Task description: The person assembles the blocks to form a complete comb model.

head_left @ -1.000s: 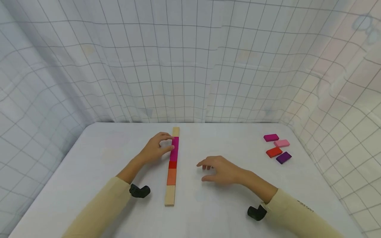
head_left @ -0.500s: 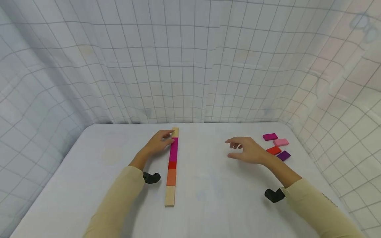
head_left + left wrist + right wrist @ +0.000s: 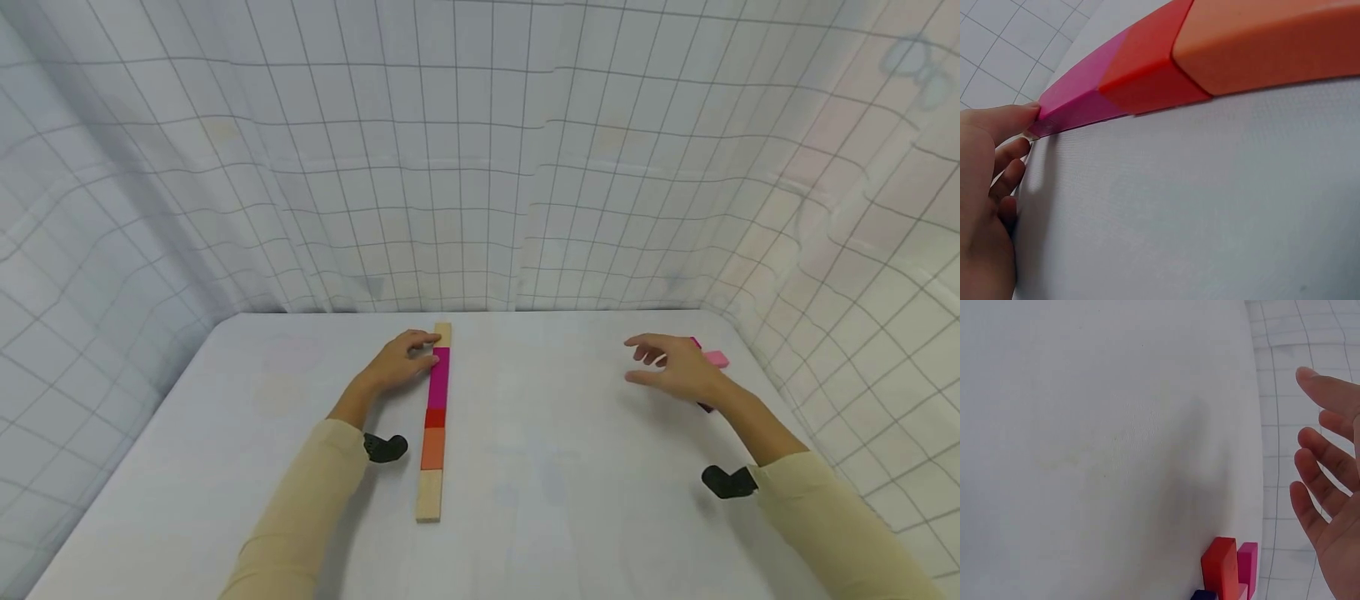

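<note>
A straight row of flat wooden blocks runs away from me in the head view. Bare wood blocks, a near one (image 3: 429, 497) and a far one (image 3: 445, 332), lie at its ends. Between them are orange (image 3: 432, 450), red (image 3: 436, 418) and a longer magenta stretch (image 3: 439, 385). My left hand (image 3: 393, 364) rests at the row's far end from the left; its thumb (image 3: 1019, 115) touches the magenta part and its index finger reaches the far wood block. My right hand (image 3: 675, 367) hovers with loosely bent fingers, holding nothing, in front of the loose blocks at the right.
Behind the right hand lie a pink block (image 3: 717, 359), a red block (image 3: 1219, 565), a magenta block (image 3: 1248, 565) and a dark purple block (image 3: 1204, 595), partly hidden in the head view. A gridded white curtain (image 3: 480, 167) encloses the white table (image 3: 525, 517).
My right hand has moved right, from beside the row to over the loose blocks. The left hand has slid slightly toward the row's far end and then stayed there.
</note>
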Available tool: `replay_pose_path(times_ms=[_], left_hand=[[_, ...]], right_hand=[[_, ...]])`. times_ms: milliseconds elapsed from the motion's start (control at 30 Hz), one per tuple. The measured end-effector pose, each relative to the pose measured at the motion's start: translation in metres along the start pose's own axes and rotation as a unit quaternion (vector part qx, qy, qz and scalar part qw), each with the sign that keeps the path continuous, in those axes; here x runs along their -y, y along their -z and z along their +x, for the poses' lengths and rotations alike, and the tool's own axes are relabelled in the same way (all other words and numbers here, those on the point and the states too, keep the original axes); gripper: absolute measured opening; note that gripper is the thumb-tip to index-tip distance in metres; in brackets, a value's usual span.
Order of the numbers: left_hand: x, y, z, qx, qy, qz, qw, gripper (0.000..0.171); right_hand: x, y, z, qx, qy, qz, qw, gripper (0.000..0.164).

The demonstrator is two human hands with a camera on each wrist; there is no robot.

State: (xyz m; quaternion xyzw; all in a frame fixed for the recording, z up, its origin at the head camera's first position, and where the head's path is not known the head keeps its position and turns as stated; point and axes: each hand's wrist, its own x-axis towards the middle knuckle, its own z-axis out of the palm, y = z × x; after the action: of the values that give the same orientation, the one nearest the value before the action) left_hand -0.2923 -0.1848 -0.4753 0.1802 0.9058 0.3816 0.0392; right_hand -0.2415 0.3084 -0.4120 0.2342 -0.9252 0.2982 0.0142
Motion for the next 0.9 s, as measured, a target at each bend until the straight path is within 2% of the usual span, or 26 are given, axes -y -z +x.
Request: replay_pose_path(times_ms=[133,300,667,900], left_hand=[[0.003,-0.001,0.001,-0.006,-0.001,-0.013,0.9999,0.049],[0.002,-0.001,-0.001,-0.007,0.005,-0.022,0.9997,0.049],[-0.003,0.001,-0.004,-0.008,0.015,-0.027,0.9995,0.049],[0.000,-0.001,-0.003,-0.008,0.014,-0.019,0.9997,0.049]], right_hand=[[-0.009,0.007,-0.007,-0.006,-0.011,-0.006,1.000,0.050],[-0.022,0.015,-0.016,0.001,-0.055,-0.015,0.998,0.054],[-0.042,0.027,-0.035,-0.007,-0.095,-0.023,0.995,0.050],[-0.053,0.033,-0.049,-0.016,-0.112,-0.036,0.993,0.052]])
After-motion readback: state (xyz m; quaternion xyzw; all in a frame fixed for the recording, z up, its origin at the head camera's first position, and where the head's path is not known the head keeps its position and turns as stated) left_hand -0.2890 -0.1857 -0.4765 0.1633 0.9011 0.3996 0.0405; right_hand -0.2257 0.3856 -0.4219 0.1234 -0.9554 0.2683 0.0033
